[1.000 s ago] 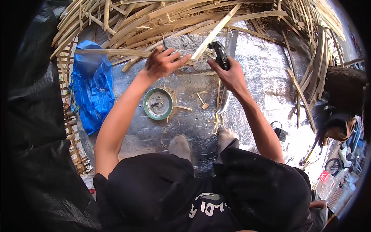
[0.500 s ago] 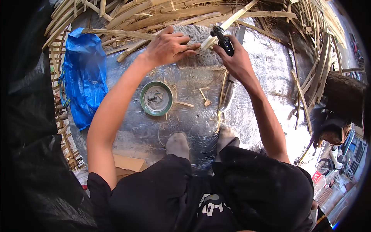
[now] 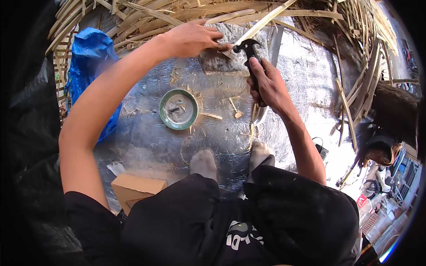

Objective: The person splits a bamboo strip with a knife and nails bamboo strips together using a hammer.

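My right hand (image 3: 268, 84) is wrapped around the dark handle of a small black claw hammer (image 3: 249, 45). The hammer's head is beside the fingertips of my left hand (image 3: 197, 41). Those fingertips are pinched together over the lower end of a pale bamboo strip (image 3: 266, 20); whatever small thing they may hold is hidden. The strip's end lies on a rough grey block (image 3: 217, 63), and its other end runs up and to the right.
Nearer me on the silvery mat (image 3: 146, 150) stands a green-rimmed bowl (image 3: 195, 116) with small metal pieces inside. Bamboo strips (image 3: 186, 15) pile up along the far side. A blue plastic bag (image 3: 91, 48) and a cardboard box (image 3: 137, 185) are on the left.
The hammer has turned in my right hand, its head now upward with the grip around the handle. My left hand has shifted slightly, staying at the strip's end, and its elbow has swung outward.
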Motion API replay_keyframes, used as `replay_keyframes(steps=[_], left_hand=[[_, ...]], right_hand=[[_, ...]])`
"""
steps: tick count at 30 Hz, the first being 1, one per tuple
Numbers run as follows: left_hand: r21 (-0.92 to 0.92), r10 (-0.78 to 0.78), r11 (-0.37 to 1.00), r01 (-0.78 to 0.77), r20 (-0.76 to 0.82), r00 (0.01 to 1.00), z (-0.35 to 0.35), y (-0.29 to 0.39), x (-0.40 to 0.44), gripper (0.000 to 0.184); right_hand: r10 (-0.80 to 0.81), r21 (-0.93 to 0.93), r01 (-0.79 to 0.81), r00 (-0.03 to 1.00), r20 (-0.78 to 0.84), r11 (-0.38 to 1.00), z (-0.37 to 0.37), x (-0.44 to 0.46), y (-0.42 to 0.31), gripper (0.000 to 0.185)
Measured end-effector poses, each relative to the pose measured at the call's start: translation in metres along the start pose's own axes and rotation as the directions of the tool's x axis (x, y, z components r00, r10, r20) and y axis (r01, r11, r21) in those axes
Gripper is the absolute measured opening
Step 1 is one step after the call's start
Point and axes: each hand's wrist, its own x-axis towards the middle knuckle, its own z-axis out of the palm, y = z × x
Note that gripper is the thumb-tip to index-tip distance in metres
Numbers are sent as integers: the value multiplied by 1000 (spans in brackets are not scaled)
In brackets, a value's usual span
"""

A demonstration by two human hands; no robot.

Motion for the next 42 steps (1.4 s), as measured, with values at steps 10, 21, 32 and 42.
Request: replay_keyframes(steps=[10,21,32,42], left_hand=[[-116,-13,993,13,5,1000,2,0,0,59],[-164,-58,984,76,114,992,-9,5,2,55],[-159,-82,984,80,-3,997,-2,8,1,56],[98,-177,981,168,86,981,-17,20,12,61]], right_hand=[[27,0,-27,999,37,1000,-4,3,-20,48],[-224,-242,193,969,-109,951,16,2,9,45],[-282,-578,191,957,-71,793,10,-3,-6,46],[-224,-563,104,963,-148,820,-5,3,0,46]])
